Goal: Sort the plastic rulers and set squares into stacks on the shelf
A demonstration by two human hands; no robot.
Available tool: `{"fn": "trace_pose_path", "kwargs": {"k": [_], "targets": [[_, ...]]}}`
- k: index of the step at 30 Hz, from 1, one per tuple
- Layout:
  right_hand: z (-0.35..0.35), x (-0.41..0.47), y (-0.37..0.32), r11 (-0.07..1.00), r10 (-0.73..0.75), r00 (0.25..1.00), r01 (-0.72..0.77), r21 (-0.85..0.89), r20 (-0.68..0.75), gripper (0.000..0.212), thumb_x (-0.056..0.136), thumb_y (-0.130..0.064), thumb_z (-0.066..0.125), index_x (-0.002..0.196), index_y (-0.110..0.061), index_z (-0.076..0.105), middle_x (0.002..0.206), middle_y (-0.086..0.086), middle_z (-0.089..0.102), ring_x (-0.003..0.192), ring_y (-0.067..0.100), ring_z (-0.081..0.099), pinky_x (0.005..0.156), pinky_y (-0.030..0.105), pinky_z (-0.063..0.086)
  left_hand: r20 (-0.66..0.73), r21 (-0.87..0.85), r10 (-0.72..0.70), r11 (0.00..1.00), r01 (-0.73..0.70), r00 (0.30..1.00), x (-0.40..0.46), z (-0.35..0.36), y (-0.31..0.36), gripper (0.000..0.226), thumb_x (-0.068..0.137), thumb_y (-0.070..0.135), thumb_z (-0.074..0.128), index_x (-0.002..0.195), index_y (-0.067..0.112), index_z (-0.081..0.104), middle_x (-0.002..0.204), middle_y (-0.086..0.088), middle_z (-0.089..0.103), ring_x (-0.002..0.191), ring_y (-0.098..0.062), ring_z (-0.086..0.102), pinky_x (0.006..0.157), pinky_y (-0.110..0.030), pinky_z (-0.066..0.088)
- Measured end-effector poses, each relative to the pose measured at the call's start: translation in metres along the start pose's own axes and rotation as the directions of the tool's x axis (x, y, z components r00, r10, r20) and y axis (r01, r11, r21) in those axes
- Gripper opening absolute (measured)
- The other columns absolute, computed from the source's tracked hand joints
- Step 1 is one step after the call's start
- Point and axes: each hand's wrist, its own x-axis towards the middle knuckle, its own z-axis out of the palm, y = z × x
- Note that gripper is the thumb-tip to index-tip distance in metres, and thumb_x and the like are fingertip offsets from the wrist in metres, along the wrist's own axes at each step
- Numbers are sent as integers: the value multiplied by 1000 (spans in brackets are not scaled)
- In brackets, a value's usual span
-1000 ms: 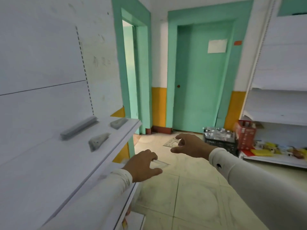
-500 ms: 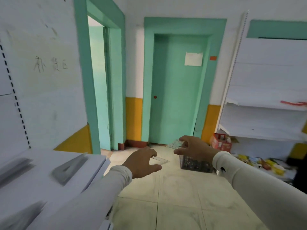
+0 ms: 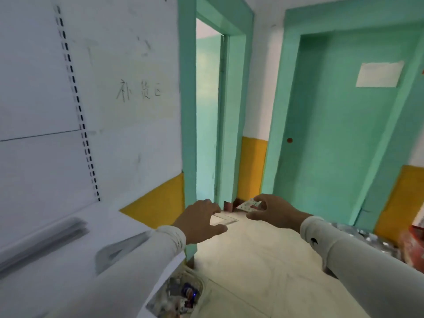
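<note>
My left hand (image 3: 202, 220) holds a clear plastic set square (image 3: 223, 219) out over the floor, just past the shelf's end. My right hand (image 3: 270, 210) pinches a second clear set square (image 3: 249, 205) at about the same height, a little to the right. On the white shelf (image 3: 68, 267) at the lower left lie a blurred stack of rulers (image 3: 43, 243) and a stack of triangular set squares (image 3: 121, 250), partly hidden by my left sleeve.
A lower shelf (image 3: 176, 294) under the white one holds mixed small goods. A green door frame (image 3: 188, 134) stands right beside the shelf's end. A crate of shiny items (image 3: 367, 235) and a red box (image 3: 413, 244) sit on the floor at the right.
The view has swung back to the left and closer to the shelf. Both hands keep their set squares and stay level in front of me.
</note>
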Motion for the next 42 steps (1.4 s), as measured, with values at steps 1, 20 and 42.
{"fn": "trace_pose_path", "kwargs": {"k": [1,20,42], "targets": [[4,19,-7,999,-49,998,49,17,31,71,80,-55,68,134,-15,49,123,4,60,102,17,55,87,28,44,-19,22,-53,998,54,998,1,-4,-10,51,87,53,58,126,22,51,121,3,53,112,-16,48,98,-34,40],[110,80,-233,524,-828,396,799,296,397,74,81,-54,68,140,-18,42,123,-2,57,109,15,54,92,27,44,-394,-62,-831,451,891,393,-233,-66,-19,47,83,51,64,120,22,55,110,8,53,103,-11,50,93,-25,40],[138,51,-261,424,-761,293,900,102,579,76,85,-56,60,146,-19,32,147,0,41,128,19,43,109,33,34,-471,-86,-815,422,903,336,-293,-57,1,47,84,53,63,119,23,55,108,10,53,99,-8,49,86,-18,37]]}}
